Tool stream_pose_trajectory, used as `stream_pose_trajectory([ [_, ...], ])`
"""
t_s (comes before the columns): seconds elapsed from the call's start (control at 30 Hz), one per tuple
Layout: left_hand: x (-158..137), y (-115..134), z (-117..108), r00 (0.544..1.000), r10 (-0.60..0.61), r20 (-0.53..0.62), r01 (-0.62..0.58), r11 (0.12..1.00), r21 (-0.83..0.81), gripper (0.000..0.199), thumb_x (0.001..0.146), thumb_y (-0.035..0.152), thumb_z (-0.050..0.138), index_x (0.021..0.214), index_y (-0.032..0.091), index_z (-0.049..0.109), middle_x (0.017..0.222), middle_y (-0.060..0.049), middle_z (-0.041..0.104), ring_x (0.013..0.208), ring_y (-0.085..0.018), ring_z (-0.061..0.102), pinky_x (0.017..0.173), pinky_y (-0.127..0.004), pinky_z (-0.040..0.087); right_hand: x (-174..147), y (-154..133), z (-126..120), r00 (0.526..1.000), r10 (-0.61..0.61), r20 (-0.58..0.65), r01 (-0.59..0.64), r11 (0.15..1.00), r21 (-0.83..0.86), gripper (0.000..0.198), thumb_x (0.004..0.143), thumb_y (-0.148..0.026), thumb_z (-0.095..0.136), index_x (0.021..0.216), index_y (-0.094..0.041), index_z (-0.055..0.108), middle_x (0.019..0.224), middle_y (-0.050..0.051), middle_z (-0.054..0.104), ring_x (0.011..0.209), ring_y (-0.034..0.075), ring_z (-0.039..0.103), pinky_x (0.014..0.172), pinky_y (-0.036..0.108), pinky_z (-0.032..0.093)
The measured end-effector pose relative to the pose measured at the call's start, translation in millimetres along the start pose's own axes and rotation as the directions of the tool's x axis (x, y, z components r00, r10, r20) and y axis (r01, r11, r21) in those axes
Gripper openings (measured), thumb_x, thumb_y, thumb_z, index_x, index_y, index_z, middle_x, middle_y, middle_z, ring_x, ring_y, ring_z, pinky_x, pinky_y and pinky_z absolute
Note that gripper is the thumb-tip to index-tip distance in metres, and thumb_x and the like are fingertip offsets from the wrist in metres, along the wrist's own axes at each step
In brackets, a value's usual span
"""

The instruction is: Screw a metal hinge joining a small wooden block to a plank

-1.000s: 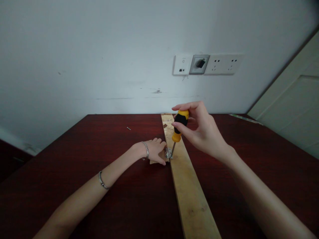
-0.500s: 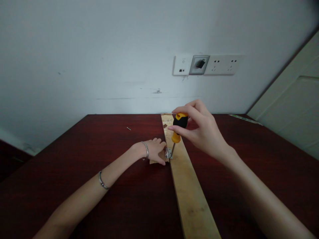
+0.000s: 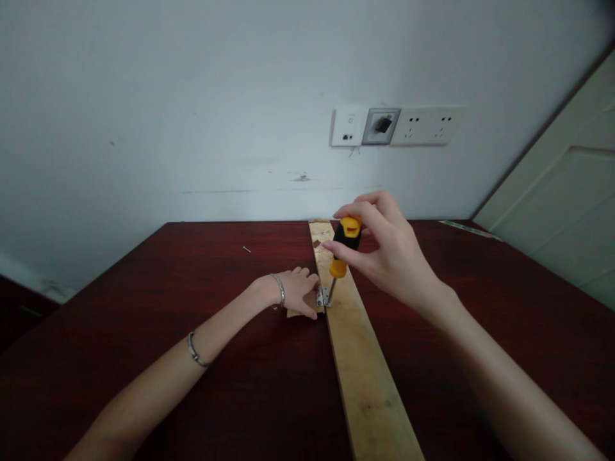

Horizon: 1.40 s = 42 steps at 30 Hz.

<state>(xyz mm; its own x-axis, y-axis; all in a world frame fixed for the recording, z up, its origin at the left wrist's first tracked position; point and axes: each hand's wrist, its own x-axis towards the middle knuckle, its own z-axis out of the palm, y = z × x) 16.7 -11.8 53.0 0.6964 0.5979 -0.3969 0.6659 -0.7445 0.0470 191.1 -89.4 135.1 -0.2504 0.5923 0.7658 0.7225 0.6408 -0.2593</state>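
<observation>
A yellow-and-black screwdriver is gripped near the top of its handle by the fingers and thumb of my right hand. It leans slightly, its tip down at a metal hinge. The hinge spans the edge of a long wooden board and a small brown piece beside it. My left hand lies spread over that small piece, fingers apart, covering most of it. Whether a screw sits under the tip is too small to tell.
A loose screw lies on the dark red tabletop, left of the board. Behind the table a white wall carries a row of sockets. A thin printed strip lies at the back right, near a white door.
The screwdriver handle has turned a little in my right hand, and its fingers have shifted slightly. My left hand stays on the small piece. The whole view has moved slightly.
</observation>
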Motion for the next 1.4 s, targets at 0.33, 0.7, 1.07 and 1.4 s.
stream_pose_trajectory([
  [0.33, 4, -4, 4, 1.000, 0.027, -0.013, -0.026, 0.999, 0.023, 0.078, 0.067, 0.069, 0.061, 0.123, 0.016, 0.045, 0.120, -0.015, 0.051, 0.109, -0.031, 0.049, 0.091, -0.042, 0.045, -3, 1, 2, 0.988, 0.141, 0.064, -0.154, 0.928, 0.339, 0.055, 0.082, -0.017, 0.057, 0.135, -0.024, 0.041, 0.113, 0.008, 0.058, 0.097, 0.020, 0.061, 0.082, 0.039, 0.057],
  [0.7, 2, -3, 4, 0.999, 0.024, -0.022, -0.024, 1.000, 0.008, 0.079, 0.067, 0.069, 0.061, 0.124, 0.017, 0.045, 0.123, -0.015, 0.049, 0.112, -0.031, 0.048, 0.093, -0.041, 0.044, -2, 0, 3, 1.000, 0.010, 0.025, -0.011, 0.999, 0.043, 0.031, 0.079, -0.031, 0.068, 0.107, -0.023, 0.059, 0.104, 0.008, 0.052, 0.091, 0.022, 0.057, 0.074, 0.038, 0.054],
  [1.07, 2, -3, 3, 1.000, 0.023, -0.015, -0.023, 1.000, 0.018, 0.079, 0.067, 0.069, 0.062, 0.123, 0.016, 0.045, 0.120, -0.015, 0.051, 0.110, -0.032, 0.050, 0.091, -0.042, 0.045, 1, -2, -13, 0.983, 0.047, 0.178, -0.063, 0.994, 0.088, 0.040, 0.083, -0.021, 0.060, 0.122, -0.022, 0.055, 0.111, 0.009, 0.060, 0.090, 0.021, 0.060, 0.080, 0.039, 0.053],
  [1.4, -1, 1, -1, 1.000, 0.001, 0.011, -0.001, 1.000, 0.025, 0.078, 0.068, 0.065, 0.063, 0.125, 0.015, 0.045, 0.123, -0.015, 0.050, 0.111, -0.031, 0.049, 0.092, -0.040, 0.044, 0, 0, -7, 0.980, 0.078, 0.184, -0.085, 0.996, 0.029, 0.041, 0.082, -0.023, 0.062, 0.122, -0.023, 0.054, 0.103, 0.006, 0.058, 0.075, 0.015, 0.057, 0.069, 0.031, 0.051],
])
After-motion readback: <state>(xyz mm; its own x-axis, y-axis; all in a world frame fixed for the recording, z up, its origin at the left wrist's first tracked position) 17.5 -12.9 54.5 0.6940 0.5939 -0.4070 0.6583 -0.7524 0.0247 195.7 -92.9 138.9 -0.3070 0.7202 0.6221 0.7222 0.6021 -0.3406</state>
